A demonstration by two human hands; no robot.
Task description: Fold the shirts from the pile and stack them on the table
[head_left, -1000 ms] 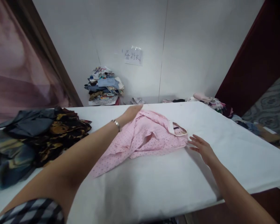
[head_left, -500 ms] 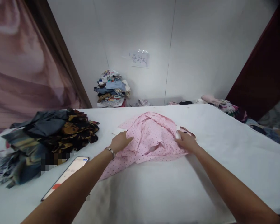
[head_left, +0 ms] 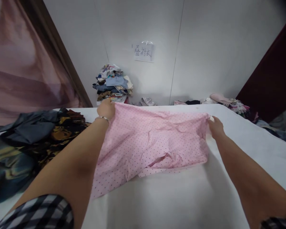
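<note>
A pink shirt (head_left: 154, 136) with small dark dots is stretched between my two hands above the white table (head_left: 176, 197). Closed on its upper left corner is my left hand (head_left: 106, 109), with a bracelet at the wrist. My right hand (head_left: 215, 125) pinches the upper right end, where a small white piece shows by the fingers. The lower left of the cloth hangs towards me, and a fold gapes near the bottom middle.
Dark and patterned clothes (head_left: 38, 130) lie heaped on the table's left. Beyond the far edge stand a tall stack of folded clothes (head_left: 114, 82) and a lower pile of clothes (head_left: 231, 103) at the right. A handwritten sheet (head_left: 144, 52) hangs on the wall.
The bunched pink shirt has been lifted and spread wide. My left hand has moved up and left, my right hand right and slightly up. The phone is out of sight now.
</note>
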